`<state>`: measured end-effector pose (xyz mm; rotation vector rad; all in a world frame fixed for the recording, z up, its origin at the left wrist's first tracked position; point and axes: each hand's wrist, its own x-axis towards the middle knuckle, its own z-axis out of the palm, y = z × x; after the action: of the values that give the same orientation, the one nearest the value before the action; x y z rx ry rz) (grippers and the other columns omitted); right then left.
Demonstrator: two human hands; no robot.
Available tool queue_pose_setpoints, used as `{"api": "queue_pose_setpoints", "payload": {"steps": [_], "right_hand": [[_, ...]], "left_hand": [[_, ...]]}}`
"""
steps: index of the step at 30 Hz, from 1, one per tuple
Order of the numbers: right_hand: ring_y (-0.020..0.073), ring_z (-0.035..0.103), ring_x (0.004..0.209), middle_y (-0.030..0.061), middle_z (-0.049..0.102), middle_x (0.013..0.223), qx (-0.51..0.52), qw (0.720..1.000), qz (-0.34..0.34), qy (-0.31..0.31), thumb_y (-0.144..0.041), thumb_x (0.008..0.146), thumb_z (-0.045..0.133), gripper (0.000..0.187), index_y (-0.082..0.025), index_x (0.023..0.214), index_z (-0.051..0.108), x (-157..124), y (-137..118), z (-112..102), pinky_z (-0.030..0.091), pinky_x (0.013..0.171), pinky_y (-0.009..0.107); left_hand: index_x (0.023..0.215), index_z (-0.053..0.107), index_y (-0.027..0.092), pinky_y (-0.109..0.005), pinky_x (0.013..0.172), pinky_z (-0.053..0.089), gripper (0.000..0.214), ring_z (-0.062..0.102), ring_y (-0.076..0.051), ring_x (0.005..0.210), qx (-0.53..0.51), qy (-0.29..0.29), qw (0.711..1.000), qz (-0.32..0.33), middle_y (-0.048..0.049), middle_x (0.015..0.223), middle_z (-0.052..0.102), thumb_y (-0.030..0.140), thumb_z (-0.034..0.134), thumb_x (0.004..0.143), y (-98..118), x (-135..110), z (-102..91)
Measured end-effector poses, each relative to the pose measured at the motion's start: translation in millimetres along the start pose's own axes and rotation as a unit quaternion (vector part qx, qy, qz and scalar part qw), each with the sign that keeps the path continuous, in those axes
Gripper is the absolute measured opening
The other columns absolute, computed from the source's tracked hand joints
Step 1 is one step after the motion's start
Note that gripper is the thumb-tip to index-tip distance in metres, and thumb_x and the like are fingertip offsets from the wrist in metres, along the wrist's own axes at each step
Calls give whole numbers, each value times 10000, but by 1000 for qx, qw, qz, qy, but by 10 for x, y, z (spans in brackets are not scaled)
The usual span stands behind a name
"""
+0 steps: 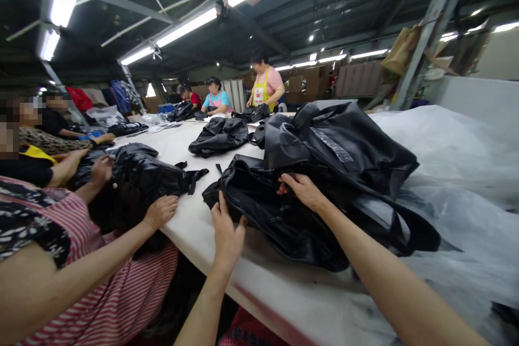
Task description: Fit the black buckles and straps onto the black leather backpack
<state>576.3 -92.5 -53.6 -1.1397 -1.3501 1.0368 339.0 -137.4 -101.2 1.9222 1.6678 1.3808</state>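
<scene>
The black bag [300, 238] slants far-left to near-right on the bench [190, 221]; left grip [227, 231] spread at its edge, right grip [305, 191] curled, hold hidden from me.

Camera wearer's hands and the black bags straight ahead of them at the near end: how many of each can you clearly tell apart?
Hands: 2, left hand and right hand
Open black bag at these hands: 1
Black bag lying just beyond: 1
Total: 4; the black heap at right overlaps too much to count.
</scene>
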Motion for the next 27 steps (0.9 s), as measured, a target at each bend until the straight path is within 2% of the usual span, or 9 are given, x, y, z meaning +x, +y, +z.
{"api": "queue_pose_setpoints", "payload": {"steps": [4, 7, 11, 14, 16, 19, 21, 24, 27], "right_hand": [[210, 668, 722, 23, 632, 714, 3, 1000, 10, 5, -741, 693, 616, 621, -143, 858, 633, 40, 46, 5, 399, 618, 296], [226, 675, 734, 29, 635, 711, 16, 1000, 16, 0, -752, 675, 628, 634, -146, 861, 627, 43, 38, 7, 428, 638, 308], [234, 665, 703, 32, 627, 668, 37, 999, 10, -1, -773, 650, 641, 634, -159, 807, 615, 20, 42, 32, 455, 643, 326], [221, 646, 664, 31, 620, 647, 40, 999, 9, 4, -781, 633, 652, 635, -162, 771, 618, 13, 58, 48, 444, 615, 322], [214, 638, 644, 24, 614, 639, 43, 999, 11, 5, -786, 617, 660, 644, -161, 767, 618, 17, 75, 49, 444, 606, 323], [207, 634, 637, 17, 614, 641, 47, 999, 11, 4, -783, 615, 668, 641, -163, 771, 618, 38, 115, 37, 455, 627, 328], [209, 638, 644, 18, 621, 640, 48, 999, 9, 3, -780, 625, 665, 634, -165, 771, 621, 61, 150, 24, 458, 648, 332], [215, 651, 664, 24, 638, 650, 50, 999, 11, 1, -768, 652, 657, 616, -168, 790, 632, 106, 200, -3, 463, 664, 333], [232, 666, 686, 30, 652, 661, 49, 998, 23, 7, -752, 664, 656, 594, -174, 801, 646, 176, 245, -46, 478, 669, 342]], "left_hand": [[1519, 68, 60, -581, 1157, 213, 1002, 186, -409, 1416, 2, 73, 996, -49, -281, 1494, 190, 517, 619, 818, 25, 31, 125], [1500, 173, 97, -580, 1182, 166, 931, 106, -391, 1463, -24, 97, 993, -60, -265, 1552, 105, 496, 642, 802, -62, -1, 109], [1438, 340, 165, -481, 1194, 248, 717, 259, -316, 1442, -160, 76, 979, -104, -184, 1542, 233, 321, 623, 798, -389, -99, -69], [1472, 227, 124, -524, 1179, 255, 821, 281, -353, 1430, -230, 85, 951, -188, -238, 1550, 214, 297, 626, 775, -602, -36, -196], [1477, 189, 115, -520, 1161, 288, 890, 341, -352, 1402, -261, 70, 944, -189, -251, 1527, 279, 324, 657, 749, -649, 76, -236], [1365, 401, 156, -417, 1100, 394, 810, 512, -289, 1266, -310, 34, 938, -152, -158, 1367, 533, 407, 745, 676, -604, 239, -235], [1215, 525, 136, -380, 985, 483, 708, 602, -274, 1119, -332, 19, 931, -148, -130, 1197, 640, 492, 757, 649, -557, 286, -206], [1055, 566, 126, -322, 738, 548, 620, 661, -225, 848, -356, 1, 920, -165, -89, 960, 689, 568, 732, 654, -511, 271, -142], [888, 538, 140, -258, 500, 488, 542, 566, -141, 521, -363, -12, 914, -181, 10, 637, 600, 591, 720, 648, -407, 257, -126]]}}
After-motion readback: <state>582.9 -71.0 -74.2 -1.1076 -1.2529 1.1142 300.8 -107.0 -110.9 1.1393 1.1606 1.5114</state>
